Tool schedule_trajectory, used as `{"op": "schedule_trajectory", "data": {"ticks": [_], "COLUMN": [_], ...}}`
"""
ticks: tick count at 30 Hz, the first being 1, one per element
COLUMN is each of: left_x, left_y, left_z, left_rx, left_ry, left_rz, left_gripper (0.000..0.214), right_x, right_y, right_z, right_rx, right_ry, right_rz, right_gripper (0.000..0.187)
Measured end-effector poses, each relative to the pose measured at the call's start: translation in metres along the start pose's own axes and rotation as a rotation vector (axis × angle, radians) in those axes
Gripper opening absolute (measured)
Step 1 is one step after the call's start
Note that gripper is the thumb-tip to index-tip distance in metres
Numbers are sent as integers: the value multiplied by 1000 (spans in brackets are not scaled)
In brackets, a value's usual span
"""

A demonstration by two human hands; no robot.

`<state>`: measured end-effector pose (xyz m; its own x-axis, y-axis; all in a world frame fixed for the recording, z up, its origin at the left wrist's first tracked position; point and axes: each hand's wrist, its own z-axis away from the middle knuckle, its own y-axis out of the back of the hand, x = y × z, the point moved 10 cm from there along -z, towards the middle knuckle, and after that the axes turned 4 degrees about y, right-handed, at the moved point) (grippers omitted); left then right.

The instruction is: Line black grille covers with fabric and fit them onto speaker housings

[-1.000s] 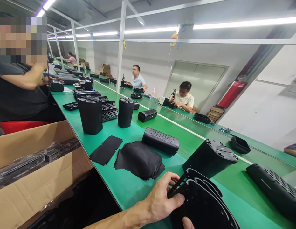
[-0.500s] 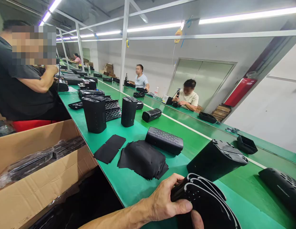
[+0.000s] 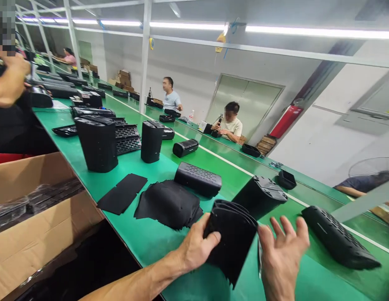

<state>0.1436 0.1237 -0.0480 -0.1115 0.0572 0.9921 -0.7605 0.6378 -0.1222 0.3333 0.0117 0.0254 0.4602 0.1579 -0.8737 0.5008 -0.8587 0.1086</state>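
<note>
The left hand (image 3: 194, 248) grips a stack of black curved panels (image 3: 232, 242), thumb on the front face and fingers behind its left edge, holding it upright just above the green table (image 3: 156, 242) near the table's front edge. The right hand (image 3: 283, 255) hovers just right of the stack, palm turned toward it and fingers spread wide, holding nothing; whether its thumb touches the stack's right edge I cannot tell. Left of the stack, a strip of bare green runs along the table's front edge, and below that edge sits a cardboard box (image 3: 31, 234). Just behind the stack a black housing (image 3: 260, 195) lies tilted on its side. Left of the stack rests a pile of black cloth (image 3: 167, 203), with a single flat sheet (image 3: 121, 193) further left and a perforated black shell (image 3: 198, 179) just behind the pile. Right of the stack, well apart, lies a long perforated grille (image 3: 336, 236). Farther back two tall black speaker bodies (image 3: 97, 144) stand upright, with open green between them and the pile.
</note>
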Motion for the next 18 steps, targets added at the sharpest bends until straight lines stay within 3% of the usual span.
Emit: {"op": "schedule_trajectory", "data": {"ticks": [4, 8, 11, 14, 18], "left_x": [-2, -1, -7, -16, -27], "left_y": [4, 1, -2, -9, -21], "left_z": [-8, -9, -13, -27, -62], "left_rx": [24, -2, 5, 0, 14], "left_ry": [50, 83, 155, 250, 374], "left_rz": [80, 75, 74, 88, 24], "left_gripper": [36, 38, 36, 37, 39], "right_x": [-1, 13, 17, 7, -2], "right_y": [-5, -11, -12, 18, 102], "right_z": [-61, -78, -84, -94, -109], "right_rx": [4, 56, 70, 161, 361], "right_ry": [59, 141, 193, 261, 291], "right_rz": [115, 292, 365, 415, 567], "right_gripper": [141, 144, 132, 125, 138]}}
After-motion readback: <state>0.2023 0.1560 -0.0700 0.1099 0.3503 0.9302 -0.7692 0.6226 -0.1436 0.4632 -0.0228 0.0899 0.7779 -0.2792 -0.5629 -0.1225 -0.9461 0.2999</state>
